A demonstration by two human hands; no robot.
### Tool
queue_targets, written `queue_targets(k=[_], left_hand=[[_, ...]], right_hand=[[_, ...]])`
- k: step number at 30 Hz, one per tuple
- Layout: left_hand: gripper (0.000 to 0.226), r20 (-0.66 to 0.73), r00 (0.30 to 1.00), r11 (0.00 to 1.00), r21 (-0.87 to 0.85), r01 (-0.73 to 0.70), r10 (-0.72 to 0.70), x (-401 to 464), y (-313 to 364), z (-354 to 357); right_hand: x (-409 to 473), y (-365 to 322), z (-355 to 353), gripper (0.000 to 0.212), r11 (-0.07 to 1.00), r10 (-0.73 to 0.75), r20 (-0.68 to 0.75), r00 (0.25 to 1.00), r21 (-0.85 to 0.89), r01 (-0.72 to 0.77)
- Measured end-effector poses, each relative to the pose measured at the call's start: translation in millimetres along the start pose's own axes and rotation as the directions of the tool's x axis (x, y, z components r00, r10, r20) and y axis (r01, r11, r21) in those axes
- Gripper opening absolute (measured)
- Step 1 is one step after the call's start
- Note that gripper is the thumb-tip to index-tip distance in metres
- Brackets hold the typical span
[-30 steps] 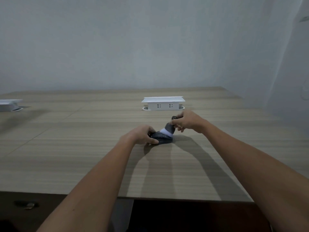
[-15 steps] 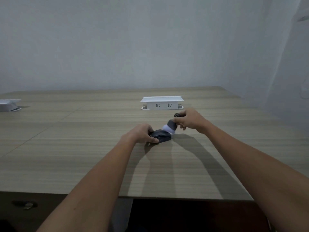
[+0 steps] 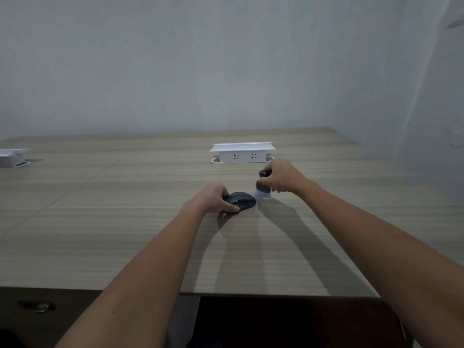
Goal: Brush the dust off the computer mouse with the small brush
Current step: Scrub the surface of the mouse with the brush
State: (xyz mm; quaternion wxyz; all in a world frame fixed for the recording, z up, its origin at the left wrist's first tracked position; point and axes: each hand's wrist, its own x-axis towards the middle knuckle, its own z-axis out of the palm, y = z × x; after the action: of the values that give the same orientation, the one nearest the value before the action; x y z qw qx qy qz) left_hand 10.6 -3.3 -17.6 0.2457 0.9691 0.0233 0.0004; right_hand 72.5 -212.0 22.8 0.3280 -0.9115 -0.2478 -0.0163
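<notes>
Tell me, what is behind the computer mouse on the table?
Behind the mouse, farther back, stands a white socket box with two outlets. The brush in the right hand is beside the mouse's right end. The left hand covers the mouse's left end.

Brush (image 3: pixel 263 190) right of mouse (image 3: pixel 241 200), on table (image 3: pixel 125 222).

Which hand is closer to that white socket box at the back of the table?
The right hand. It holds the small brush just in front of the socket box. The left hand sits nearer the person, gripping the computer mouse.
</notes>
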Motion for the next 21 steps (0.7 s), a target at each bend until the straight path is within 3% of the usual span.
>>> queue_targets(k=[3,6,8,12,14,16,18,21], left_hand=[[0.042,-0.008,1.0,1.0,0.0,0.005,-0.005,-0.7,-0.3,0.1],[0.043,-0.005,1.0,1.0,0.016,0.002,-0.002,-1.5,0.3,0.0],[0.042,0.002,1.0,1.0,0.011,0.002,-0.002,-1.4,0.6,0.4],[0.043,-0.005,1.0,1.0,0.021,0.01,-0.01,-0.9,-0.1,0.4],[0.043,-0.008,1.0,1.0,0.026,0.005,-0.005,-1.1,-0.1,0.7],[0.042,-0.004,1.0,1.0,0.019,0.006,-0.006,-1.8,0.3,1.4],[0.042,-0.005,1.0,1.0,0.012,0.01,-0.01,-2.1,0.4,1.2],[0.044,-0.017,1.0,1.0,0.015,0.014,-0.013,-2.9,0.4,1.3]], right_hand=[[-1.6,-1.4,0.1,0.019,0.988,-0.053,0.033,0.998,0.15,0.047],[-1.1,2.1,0.8,0.016,0.999,-0.02,0.084,0.996,-0.031,0.023],[0.3,3.3,-1.0,0.014,0.997,0.018,0.006,1.0,-0.07,-0.018],[-1.9,3.2,-1.3,0.018,0.992,-0.045,0.048,0.998,0.12,0.039],[-2.1,5.3,-0.1,0.02,1.0,-0.028,0.098,0.995,0.012,0.027],[-2.1,5.1,-1.4,0.019,0.995,0.012,0.052,0.999,-0.099,-0.007],[-0.7,5.5,-1.1,0.017,0.999,-0.013,0.013,1.0,-0.031,0.014],[-2.4,2.7,-0.3,0.015,0.996,-0.061,0.074,0.995,0.065,0.057]])
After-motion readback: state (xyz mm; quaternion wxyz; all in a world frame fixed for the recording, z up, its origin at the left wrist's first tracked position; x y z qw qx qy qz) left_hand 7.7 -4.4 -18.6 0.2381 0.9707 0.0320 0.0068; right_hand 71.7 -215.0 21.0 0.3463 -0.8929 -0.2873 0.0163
